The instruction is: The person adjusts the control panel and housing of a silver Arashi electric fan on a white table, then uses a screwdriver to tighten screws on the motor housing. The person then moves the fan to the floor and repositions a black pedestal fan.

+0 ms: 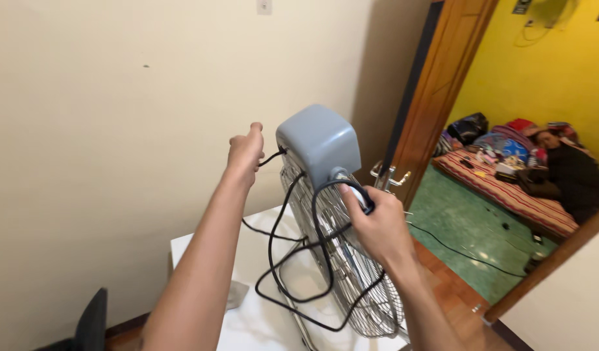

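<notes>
Fan, round chrome wire cage with grey plastic motor housing (319,146), upright on white tabletop (260,318). Black rubber power cord (293,260): few loops gathered behind cage, remainder slack, unbundled. Left hand (246,151) fisted on cord; right hand (376,224) clamped on loops.

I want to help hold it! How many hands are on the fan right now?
2. The left hand grips the black cord behind the grey motor housing; the right hand holds the fan's wire grille.

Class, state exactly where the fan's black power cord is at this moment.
In the head view, the black cord hangs in loops at centre, behind the fan's wire grille, held between the left hand and right hand.
</notes>
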